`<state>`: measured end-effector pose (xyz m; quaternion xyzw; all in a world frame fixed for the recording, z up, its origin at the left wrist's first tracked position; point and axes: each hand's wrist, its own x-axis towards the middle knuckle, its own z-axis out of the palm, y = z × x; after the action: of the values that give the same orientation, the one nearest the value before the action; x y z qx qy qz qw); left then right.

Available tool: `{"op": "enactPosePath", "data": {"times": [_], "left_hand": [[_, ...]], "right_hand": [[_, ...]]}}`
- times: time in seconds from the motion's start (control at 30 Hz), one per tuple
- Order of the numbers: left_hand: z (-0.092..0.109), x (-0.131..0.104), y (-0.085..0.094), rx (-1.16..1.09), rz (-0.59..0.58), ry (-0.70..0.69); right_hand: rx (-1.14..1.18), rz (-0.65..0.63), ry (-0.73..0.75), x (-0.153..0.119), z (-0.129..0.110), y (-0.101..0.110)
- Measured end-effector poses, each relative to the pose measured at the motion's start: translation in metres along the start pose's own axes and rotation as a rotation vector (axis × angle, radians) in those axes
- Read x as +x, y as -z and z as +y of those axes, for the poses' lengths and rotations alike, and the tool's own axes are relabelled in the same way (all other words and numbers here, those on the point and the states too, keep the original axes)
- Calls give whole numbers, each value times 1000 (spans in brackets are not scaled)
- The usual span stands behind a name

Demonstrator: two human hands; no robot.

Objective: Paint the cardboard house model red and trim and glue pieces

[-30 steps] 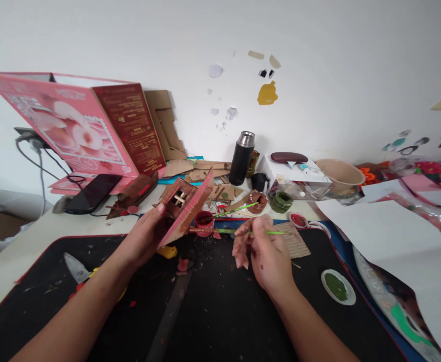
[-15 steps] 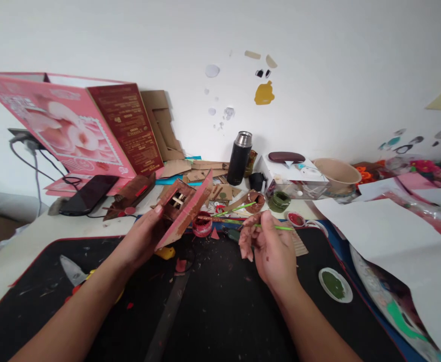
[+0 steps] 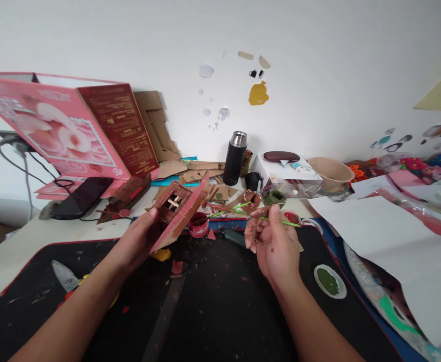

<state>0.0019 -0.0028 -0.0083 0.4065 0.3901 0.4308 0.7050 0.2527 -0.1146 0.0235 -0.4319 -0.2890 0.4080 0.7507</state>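
My left hand [image 3: 134,242] is closed round a small cardboard house [image 3: 185,213], tilted, with brown walls, a barred window opening and a pinkish-red panel on its right side. Between the fingers of my paint-stained right hand [image 3: 276,249] is a thin paintbrush [image 3: 294,224] with a bright green handle, its other end pointing left toward the house. The brush tip appears apart from the house, though clutter behind makes it hard to make out. Close to the house stands an open jar of red paint [image 3: 198,229] with another brush in it.
Brown [image 3: 251,199] and green [image 3: 275,199] paint jars stand behind my right hand. A black flask [image 3: 236,158] is at the back. Scissors [image 3: 65,275] and a metal ruler [image 3: 163,317] lie on the black mat. A green-smeared lid [image 3: 330,281] sits at right.
My right hand and the brush have shifted slightly right, away from the red jar. The house stays in my left hand with little change. The whole view has swung slightly.
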Motion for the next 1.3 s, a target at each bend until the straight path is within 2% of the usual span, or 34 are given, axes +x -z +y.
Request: {"op": "enactPosePath", "data": {"times": [0.23,0.47,0.63,0.87,1.03,1.3], "left_hand": [[-1,0,0,45,17,-36],[0,0,-2,36,36,-14],[-1,0,-1,28,23,-8],[1,-1,-2,9,1,-19],[2,-1,-4,-13,4,-41],[-2,1,0,-28,13,-48]], "right_hand": [[-4,41,39,4,-6,-1],[20,66,42,5,-8,-2],[-4,26,16,3,-6,-1],[-7,-127,-54,-5,6,-2],[-16,-175,-83,-10,10,-1],[-21,-284,-142,-17,10,-10]]}}
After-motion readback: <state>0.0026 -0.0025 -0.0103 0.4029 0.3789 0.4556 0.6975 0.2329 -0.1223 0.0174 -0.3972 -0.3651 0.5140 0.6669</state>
